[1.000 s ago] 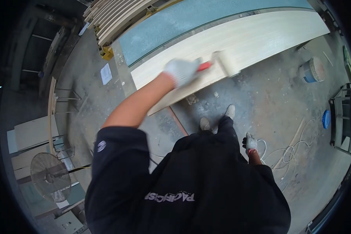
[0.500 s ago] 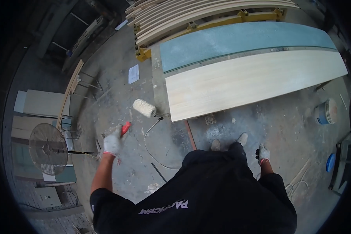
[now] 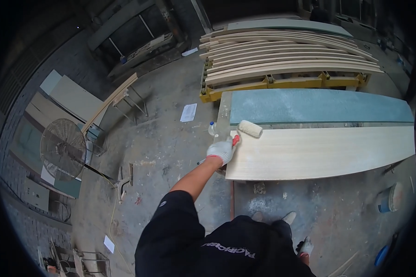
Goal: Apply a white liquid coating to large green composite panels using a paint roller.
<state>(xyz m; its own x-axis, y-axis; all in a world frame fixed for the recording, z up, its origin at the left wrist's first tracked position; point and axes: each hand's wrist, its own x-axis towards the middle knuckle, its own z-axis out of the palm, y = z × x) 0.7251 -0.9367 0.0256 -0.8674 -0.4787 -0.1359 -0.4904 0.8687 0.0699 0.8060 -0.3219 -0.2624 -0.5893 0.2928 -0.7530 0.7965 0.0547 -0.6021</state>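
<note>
My left hand (image 3: 221,151), in a white glove with a red cuff, is closed round the red handle (image 3: 236,139) of a paint roller. Its thick off-white sleeve (image 3: 251,129) is over the left end of a long pale wooden board (image 3: 309,150), by the far edge. Whether the sleeve touches the surface I cannot tell. Down by my right side hangs my right hand (image 3: 306,247), gloved too, small and partly dark; its fingers do not show clearly. Behind the pale board lies a blue-green panel (image 3: 319,105).
Wooden strips (image 3: 286,57) are stacked on a yellow frame (image 3: 282,83) at the back. A fan (image 3: 62,148) stands left, its cord on the floor. A bucket (image 3: 389,198) is at the right. A paper sheet (image 3: 188,112) and a blue-capped bottle (image 3: 212,128) are left of the boards.
My left hand has carried the roller from over the floor at the left, rightward onto or above the pale board's end. The view has shifted, and my right hand now appears lower.
</note>
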